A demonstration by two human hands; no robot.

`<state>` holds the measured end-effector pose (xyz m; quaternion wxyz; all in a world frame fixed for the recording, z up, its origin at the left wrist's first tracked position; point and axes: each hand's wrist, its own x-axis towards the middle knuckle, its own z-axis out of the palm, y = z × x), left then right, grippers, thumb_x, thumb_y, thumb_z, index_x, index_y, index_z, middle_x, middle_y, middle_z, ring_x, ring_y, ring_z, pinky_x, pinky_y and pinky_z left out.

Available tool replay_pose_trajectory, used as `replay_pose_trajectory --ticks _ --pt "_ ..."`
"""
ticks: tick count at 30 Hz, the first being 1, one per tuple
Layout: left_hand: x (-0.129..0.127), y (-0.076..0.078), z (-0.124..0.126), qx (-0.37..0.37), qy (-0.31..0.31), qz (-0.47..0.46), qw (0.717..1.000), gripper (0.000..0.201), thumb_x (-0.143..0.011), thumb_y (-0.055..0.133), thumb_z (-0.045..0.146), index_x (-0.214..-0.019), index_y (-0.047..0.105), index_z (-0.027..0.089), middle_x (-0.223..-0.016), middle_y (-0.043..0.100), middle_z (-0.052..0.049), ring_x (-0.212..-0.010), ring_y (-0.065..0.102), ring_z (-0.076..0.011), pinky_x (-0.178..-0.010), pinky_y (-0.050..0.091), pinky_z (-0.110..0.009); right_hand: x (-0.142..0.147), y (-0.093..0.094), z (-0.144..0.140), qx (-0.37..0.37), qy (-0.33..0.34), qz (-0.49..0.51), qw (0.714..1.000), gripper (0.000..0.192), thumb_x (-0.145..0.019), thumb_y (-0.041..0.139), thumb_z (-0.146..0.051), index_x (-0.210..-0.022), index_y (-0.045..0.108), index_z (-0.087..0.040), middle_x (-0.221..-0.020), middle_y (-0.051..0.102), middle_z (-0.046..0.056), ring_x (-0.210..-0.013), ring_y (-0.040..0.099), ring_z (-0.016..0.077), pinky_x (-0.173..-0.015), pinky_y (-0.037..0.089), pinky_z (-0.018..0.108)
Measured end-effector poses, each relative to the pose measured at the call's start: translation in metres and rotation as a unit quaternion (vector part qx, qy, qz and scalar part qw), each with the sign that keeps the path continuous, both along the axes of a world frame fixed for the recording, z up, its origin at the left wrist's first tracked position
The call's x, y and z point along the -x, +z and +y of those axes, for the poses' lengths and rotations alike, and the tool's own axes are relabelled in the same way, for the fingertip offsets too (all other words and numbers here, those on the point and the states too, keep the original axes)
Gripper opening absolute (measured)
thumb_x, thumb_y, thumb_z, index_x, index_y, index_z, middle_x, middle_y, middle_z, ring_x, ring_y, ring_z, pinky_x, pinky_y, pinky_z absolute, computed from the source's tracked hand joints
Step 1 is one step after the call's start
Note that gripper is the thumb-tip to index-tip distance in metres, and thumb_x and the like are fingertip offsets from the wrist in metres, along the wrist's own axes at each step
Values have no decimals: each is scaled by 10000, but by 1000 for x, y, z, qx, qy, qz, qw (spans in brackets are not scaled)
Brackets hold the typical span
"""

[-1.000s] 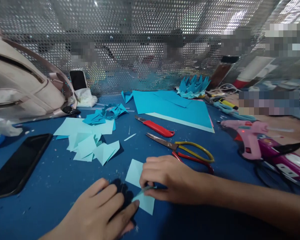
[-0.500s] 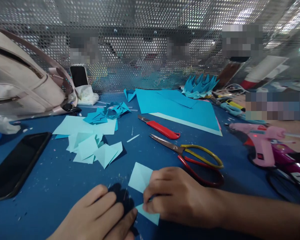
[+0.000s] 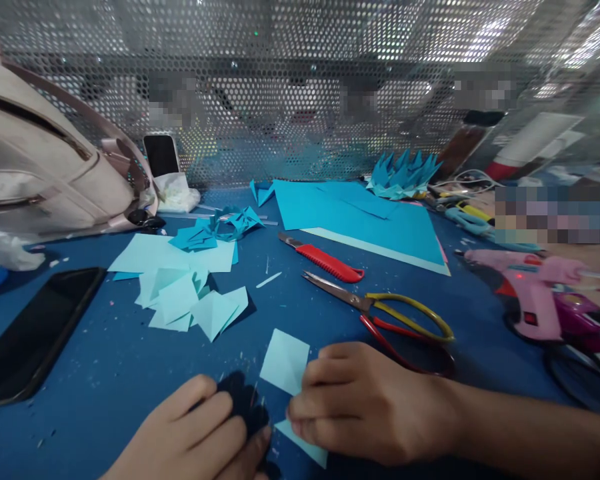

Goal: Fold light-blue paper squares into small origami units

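Blue felt-like table (image 3: 105, 373), perforated metal screen behind: right hand (image 3: 365, 400) pinches a pale-blue paper square (image 3: 286, 363), matte, creased diagonally; left hand (image 3: 195, 433) curled, holding nothing.

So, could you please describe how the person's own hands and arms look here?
Both the left hand and the right hand are bare: no gloves, rings or watch show. The right forearm is uncovered too, with no sleeve in view.
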<state>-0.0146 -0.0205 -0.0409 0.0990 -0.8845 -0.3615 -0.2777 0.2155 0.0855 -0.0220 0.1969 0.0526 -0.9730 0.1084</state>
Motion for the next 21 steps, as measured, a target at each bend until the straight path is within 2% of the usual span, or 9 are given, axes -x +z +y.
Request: replay_pose_trajectory --ticks 3,9,16,21 --pt "2 2 2 1 2 -8 1000 246 -989 492 193 -879 711 174 -558 566 32 -548 482 -148 -640 366 -337 0 0 -1 -14 -6 -1 1000 144 -976 515 -148 -948 656 -155 -1003 724 -34 -814 559 112 -636 397 298" --pt "3 4 2 -8 -9 19 1000 244 -1006 471 210 -1011 714 192 -564 573 49 -526 495 -139 -643 370 -333 -1 1 -1 -14 -2 -1 1000 108 -954 545 -145 -949 653 -142 -998 717 -31 -803 553 122 -630 402 301" --pt "2 -3 6 -2 -17 17 1000 227 -998 492 202 -985 718 183 -565 564 48 -520 493 -138 -627 359 -334 -1 2 1 -20 18 14 1000 219 -978 458 -126 -943 673 -115 -965 719 -4 -757 550 132 -573 392 317" --pt "2 -2 7 -5 -15 28 999 223 -982 494 134 -997 709 189 -569 552 55 -510 480 -138 -619 352 -340 0 4 1 -17 16 12 1000 259 -991 425 -134 -934 677 -111 -946 720 3 -750 552 133 -557 375 314"
